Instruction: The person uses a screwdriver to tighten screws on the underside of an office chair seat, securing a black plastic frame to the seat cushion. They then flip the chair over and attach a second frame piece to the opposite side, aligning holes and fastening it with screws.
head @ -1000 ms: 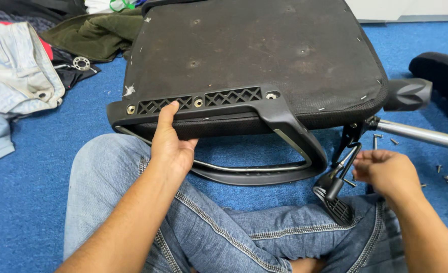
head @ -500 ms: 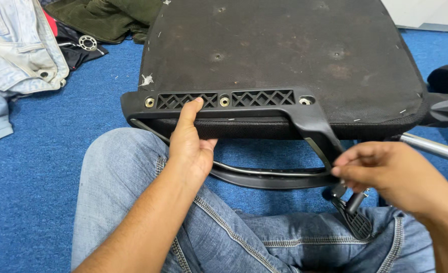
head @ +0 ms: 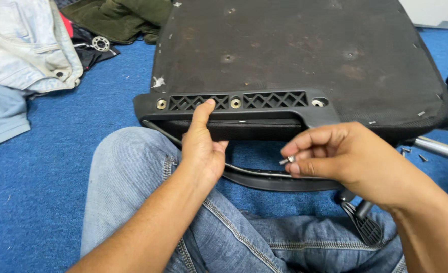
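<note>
— What are we seeing in the head view?

— We are looking down at an upturned chair seat [head: 304,55], its black underside facing us, lying on the blue carpet [head: 42,192] and leaning over our knees in jeans [head: 138,187].

— And what is our left hand doing?

— Our left hand [head: 202,149] is gripping the near edge of the seat. The thumb is pressing flat on the black armrest bracket [head: 234,103], right between two of its bolt holes, while the other fingers are curling underneath, out of sight.

— And the right?

— Our right hand [head: 345,159] is pinching a small silver bolt [head: 287,160] between thumb and fingertips, a narrow, tight hold. The bolt is hovering just below the bracket and just above the curved black armrest [head: 264,178] that is running under the seat edge.

— Anything else around us?

— Loose screws [head: 406,150] are lying by a metal tube [head: 438,148] on the right, and clothes [head: 27,50] are piling up at the upper left.
</note>
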